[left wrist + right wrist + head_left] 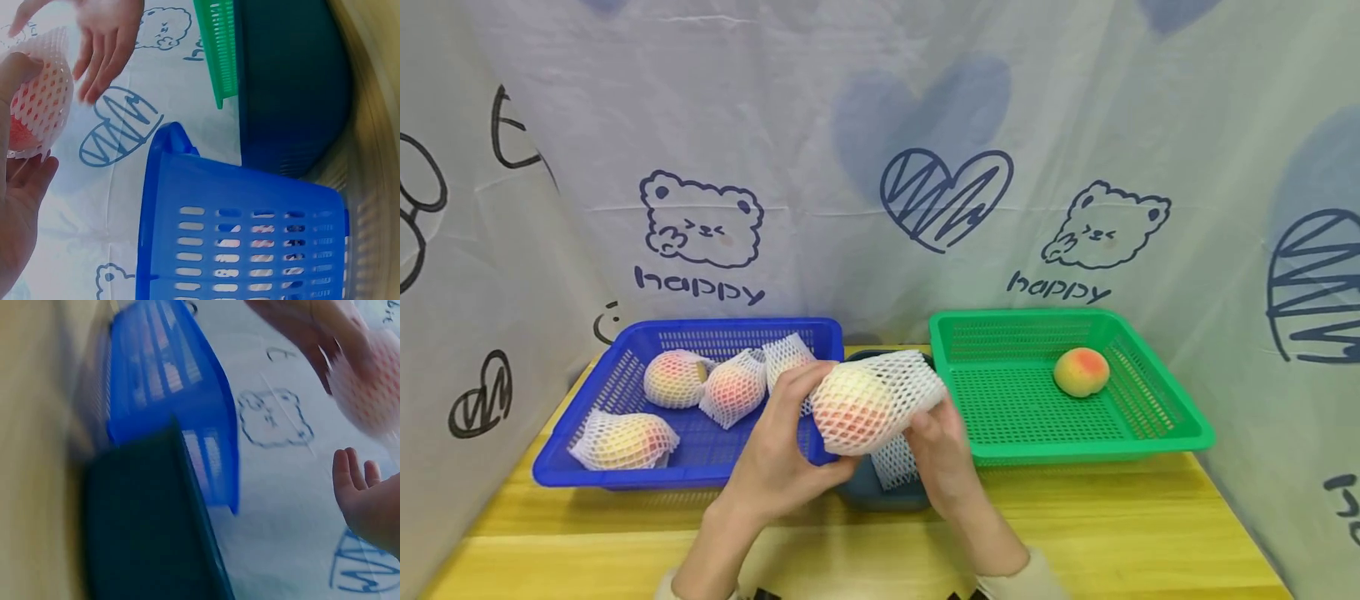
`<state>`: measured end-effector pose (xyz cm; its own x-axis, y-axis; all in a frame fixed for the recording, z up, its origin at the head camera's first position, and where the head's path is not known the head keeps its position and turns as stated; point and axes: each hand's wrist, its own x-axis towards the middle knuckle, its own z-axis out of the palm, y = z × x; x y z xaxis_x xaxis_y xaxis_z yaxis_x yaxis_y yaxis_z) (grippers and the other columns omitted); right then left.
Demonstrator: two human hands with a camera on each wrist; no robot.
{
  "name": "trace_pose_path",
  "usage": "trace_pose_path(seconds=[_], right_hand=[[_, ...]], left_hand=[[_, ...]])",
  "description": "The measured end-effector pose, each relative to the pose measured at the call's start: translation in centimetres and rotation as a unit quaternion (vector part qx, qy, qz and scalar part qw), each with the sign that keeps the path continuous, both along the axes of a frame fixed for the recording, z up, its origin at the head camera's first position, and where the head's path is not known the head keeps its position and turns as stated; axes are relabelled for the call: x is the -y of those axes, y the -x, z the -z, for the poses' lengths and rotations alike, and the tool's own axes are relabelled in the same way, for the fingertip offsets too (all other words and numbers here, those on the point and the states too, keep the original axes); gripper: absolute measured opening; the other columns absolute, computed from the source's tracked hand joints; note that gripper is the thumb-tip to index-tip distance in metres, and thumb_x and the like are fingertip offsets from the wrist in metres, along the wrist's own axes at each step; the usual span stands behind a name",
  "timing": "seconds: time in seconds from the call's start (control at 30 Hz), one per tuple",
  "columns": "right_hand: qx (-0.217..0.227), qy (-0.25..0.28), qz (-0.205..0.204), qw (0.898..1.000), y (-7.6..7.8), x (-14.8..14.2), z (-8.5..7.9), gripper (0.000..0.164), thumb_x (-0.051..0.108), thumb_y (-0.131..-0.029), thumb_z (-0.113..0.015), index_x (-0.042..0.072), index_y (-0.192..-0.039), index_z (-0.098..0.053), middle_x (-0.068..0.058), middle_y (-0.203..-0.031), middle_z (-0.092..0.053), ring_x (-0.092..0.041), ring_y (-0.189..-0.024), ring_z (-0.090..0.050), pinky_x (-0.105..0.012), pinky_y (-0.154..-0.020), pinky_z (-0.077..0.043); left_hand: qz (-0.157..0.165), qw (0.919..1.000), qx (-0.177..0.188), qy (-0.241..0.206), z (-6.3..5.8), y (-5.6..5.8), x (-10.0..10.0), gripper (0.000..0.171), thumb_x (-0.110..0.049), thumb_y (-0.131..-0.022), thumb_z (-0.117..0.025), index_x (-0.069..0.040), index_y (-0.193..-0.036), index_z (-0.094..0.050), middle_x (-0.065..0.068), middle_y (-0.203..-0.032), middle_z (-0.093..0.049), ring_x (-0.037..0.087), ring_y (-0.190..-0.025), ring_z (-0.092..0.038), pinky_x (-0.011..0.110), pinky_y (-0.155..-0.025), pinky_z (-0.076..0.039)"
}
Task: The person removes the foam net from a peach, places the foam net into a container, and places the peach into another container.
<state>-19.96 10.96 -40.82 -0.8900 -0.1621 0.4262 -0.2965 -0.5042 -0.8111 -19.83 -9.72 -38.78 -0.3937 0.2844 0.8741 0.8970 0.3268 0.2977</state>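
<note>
On my far left sits the blue basket (647, 478), with four netted peaches (735, 387) in it; the left hand (777, 462) covers part of its right end in the head view, so I judge a low swing could knock the rim. That hand grips the held peach (853, 412), net-covered and raised in front of the baskets. Here is my main worry: the fruit is round and the foam may slide, so a tug against a slack grip might drop it, while too hard a squeeze might bruise it. Below, a dark bin (883, 502) stands between the baskets with a loose net (895, 462) inside; a slipping peach could land there or roll onto the counter (850, 558). The right hand (947, 454) is at the net's empty end (910, 383); its outer fingers look straight, but I can't tell whether thumb and first finger pinch the mesh. Farther right, the green basket (1090, 451) carries one bare peach (1082, 372), well apart from both hands. A patterned sheet (820, 125) behind everything limits reach that way.
</note>
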Motion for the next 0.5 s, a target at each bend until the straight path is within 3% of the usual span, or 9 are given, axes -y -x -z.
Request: trace_pose_path(seconds=[0.13,0.2,0.37,0.5], right_hand=[[-0.015,-0.005,0.048,0.999,0.7,-1.9,-0.7,0.048,0.028,-0.104,-0.052,0.007,-0.147,-0.046,-0.008,-0.141,-0.057,-0.020,-0.127,-0.058,-0.031,-0.106,-0.049],[-0.022,-0.009,0.077,0.997,1.0,-2.7,-1.0,0.039,0.017,-0.106,-0.049,0.004,-0.143,-0.052,-0.009,-0.138,-0.061,-0.023,-0.126,-0.061,-0.031,-0.105,-0.051],[-0.047,-0.057,0.162,0.984,1.5,-4.0,-1.6,0.026,-0.003,-0.103,-0.056,-0.010,-0.127,-0.062,-0.007,-0.120,-0.073,-0.023,-0.112,-0.070,-0.035,-0.097,-0.058],[-0.045,-0.077,0.189,0.978,1.5,-4.4,-1.8,0.022,-0.006,-0.100,-0.062,-0.017,-0.119,-0.063,-0.007,-0.111,-0.076,-0.022,-0.102,-0.073,-0.038,-0.093,-0.059]], left_hand=[[0.002,0.9997,0.025,-0.003,-0.3,-0.2,0.3,0.093,-0.006,-0.058,-0.088,0.008,-0.141,-0.049,0.022,-0.139,-0.055,0.034,-0.130,-0.052,0.034,-0.119,-0.037],[0.003,0.9990,0.043,-0.004,-0.3,-0.2,0.5,0.094,-0.004,-0.057,-0.088,0.006,-0.142,-0.049,0.020,-0.140,-0.054,0.032,-0.131,-0.052,0.032,-0.117,-0.039],[0.024,0.9955,0.091,-0.010,0.0,-0.2,0.6,0.096,0.003,-0.057,-0.088,0.002,-0.145,-0.048,0.017,-0.143,-0.052,0.027,-0.131,-0.051,0.027,-0.109,-0.046],[0.035,0.9917,0.123,-0.008,0.4,-0.2,0.6,0.097,0.006,-0.058,-0.087,-0.001,-0.146,-0.047,0.014,-0.145,-0.051,0.025,-0.132,-0.051,0.026,-0.106,-0.047]])
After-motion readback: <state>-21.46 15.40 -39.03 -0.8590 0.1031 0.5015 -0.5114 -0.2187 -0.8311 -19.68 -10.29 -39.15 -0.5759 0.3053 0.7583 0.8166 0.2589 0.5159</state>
